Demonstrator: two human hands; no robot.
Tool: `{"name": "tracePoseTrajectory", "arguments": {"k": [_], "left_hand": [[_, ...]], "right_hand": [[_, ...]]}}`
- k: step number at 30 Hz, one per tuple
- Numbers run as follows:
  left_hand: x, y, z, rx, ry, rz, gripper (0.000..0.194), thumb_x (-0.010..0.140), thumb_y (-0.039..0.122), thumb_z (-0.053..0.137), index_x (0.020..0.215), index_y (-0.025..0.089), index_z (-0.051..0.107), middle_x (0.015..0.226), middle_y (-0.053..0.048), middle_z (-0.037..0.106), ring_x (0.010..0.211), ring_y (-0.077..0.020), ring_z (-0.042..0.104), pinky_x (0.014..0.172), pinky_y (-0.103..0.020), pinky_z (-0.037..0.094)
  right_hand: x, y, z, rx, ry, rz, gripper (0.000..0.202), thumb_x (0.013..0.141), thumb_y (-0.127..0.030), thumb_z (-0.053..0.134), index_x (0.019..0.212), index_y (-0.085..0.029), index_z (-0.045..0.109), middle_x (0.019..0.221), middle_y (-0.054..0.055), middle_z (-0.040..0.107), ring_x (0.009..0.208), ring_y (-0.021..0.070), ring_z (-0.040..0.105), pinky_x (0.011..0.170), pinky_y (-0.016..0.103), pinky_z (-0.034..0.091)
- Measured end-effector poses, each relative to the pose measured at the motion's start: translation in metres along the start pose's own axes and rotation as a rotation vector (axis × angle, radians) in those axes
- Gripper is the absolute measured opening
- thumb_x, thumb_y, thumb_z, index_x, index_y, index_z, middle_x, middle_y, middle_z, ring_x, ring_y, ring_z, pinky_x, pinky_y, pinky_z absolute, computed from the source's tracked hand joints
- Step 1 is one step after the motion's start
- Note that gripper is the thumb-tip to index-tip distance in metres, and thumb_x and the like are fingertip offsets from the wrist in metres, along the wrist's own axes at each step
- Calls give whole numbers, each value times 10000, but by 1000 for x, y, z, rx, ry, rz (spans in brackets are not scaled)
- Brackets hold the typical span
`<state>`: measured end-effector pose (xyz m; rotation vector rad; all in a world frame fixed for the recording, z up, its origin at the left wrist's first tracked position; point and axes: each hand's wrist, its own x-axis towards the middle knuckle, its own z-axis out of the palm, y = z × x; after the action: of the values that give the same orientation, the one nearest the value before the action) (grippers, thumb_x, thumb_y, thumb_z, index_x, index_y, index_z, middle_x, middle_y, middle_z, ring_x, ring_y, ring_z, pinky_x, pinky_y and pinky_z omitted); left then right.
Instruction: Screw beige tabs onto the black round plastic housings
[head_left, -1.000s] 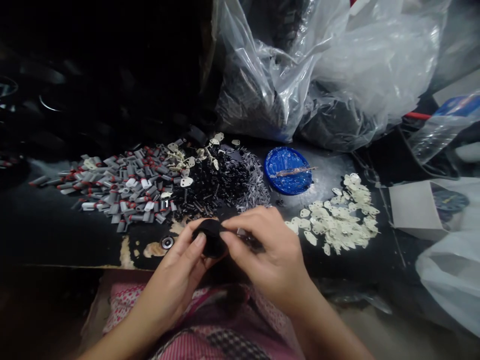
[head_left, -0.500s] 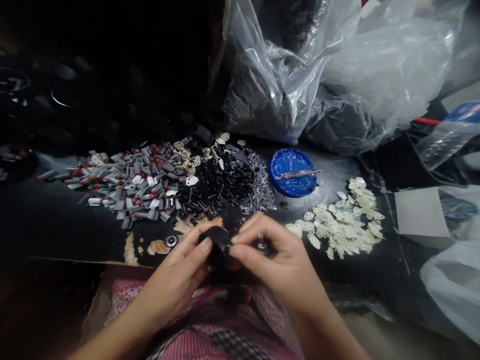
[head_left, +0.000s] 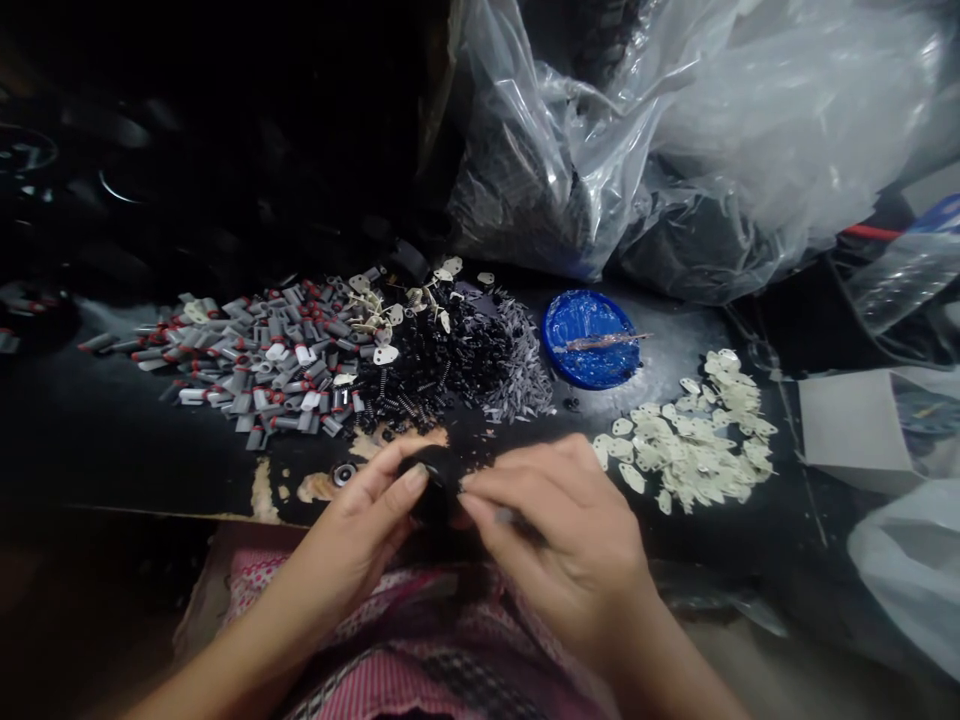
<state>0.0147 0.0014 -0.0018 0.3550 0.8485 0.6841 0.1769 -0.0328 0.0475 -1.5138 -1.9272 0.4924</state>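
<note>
My left hand (head_left: 382, 510) is closed around a rounded black plastic part (head_left: 435, 480), its thumb on top, near the table's front edge. At the part's right side, the thumb and forefinger of my right hand (head_left: 559, 510) pinch together; whatever small piece they hold is hidden. A greyish object (head_left: 517, 520) shows partly under the right fingers, too blurred to name. Just left of my left hand lies a small black ring with a pale centre (head_left: 344, 474). Beyond the hands are heaped black small parts and springs (head_left: 412, 385).
Grey cylinders with red bands (head_left: 262, 350) lie heaped at left. A blue lid (head_left: 592, 340) carries grease and a thin stick. Cream flat plates (head_left: 697, 440) are piled at right. Clear plastic bags (head_left: 555, 180) stand behind; an open white box (head_left: 855, 420) sits far right.
My right hand has turned, its fingers now curling more over the greyish object beneath. My left hand still holds the black part. The whole view has shifted slightly.
</note>
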Motion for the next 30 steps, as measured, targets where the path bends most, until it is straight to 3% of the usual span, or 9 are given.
{"name": "tracePoseTrajectory", "arguments": {"k": [7,11,14,17,20,24,27,30], "left_hand": [[-1,-1,-2,55,34,12,216,787,323,718,995,270,740,1092,-8,711,1027,-174,628,866,-230,501],[-3,-1,-1,50,38,35,184,796,312,710,973,269,738,1051,0,720,953,-152,642,802,-206,512],[-5,3,-2,76,76,57,143,810,312,695,943,269,727,931,13,733,825,-131,663,748,-202,522],[-8,10,-4,131,119,134,105,821,315,682,906,261,711,846,22,732,736,-128,671,748,-229,533],[-10,15,-5,174,148,153,105,821,315,681,913,270,701,831,23,735,713,-135,676,714,-227,528],[-10,16,-5,235,134,145,124,810,325,686,911,254,699,912,-3,739,778,-175,680,756,-269,520],[-7,16,-6,309,136,145,138,804,347,683,907,258,705,948,-10,737,816,-196,672,768,-278,509],[-7,21,-11,538,97,202,175,802,347,678,951,272,732,994,-23,735,936,-227,651,856,-278,474]], "right_hand": [[1,2,-2,103,-51,19,90,868,-106,602,878,-186,642,810,-11,697,714,125,610,689,323,351],[-2,0,-4,57,-37,-11,126,869,-118,605,974,-181,630,879,8,693,791,145,619,722,331,376],[-1,-2,-8,101,-134,112,201,864,-156,620,1056,-208,590,981,19,667,890,164,618,765,325,441],[2,0,-11,135,-294,275,289,846,-93,582,1104,-220,554,1075,42,624,928,175,619,793,329,501],[5,2,-12,204,-401,275,322,875,-99,545,1163,-241,564,1139,43,612,975,170,628,858,324,514],[8,3,-13,185,-442,225,340,924,-239,543,1260,-289,565,1099,22,672,947,181,653,842,320,522],[9,2,-14,144,-432,225,285,932,-275,530,1204,-262,613,1051,34,703,908,200,666,806,329,524],[8,4,-16,215,-443,299,176,930,-282,531,1029,-237,668,972,20,718,865,178,668,779,296,510]]}}
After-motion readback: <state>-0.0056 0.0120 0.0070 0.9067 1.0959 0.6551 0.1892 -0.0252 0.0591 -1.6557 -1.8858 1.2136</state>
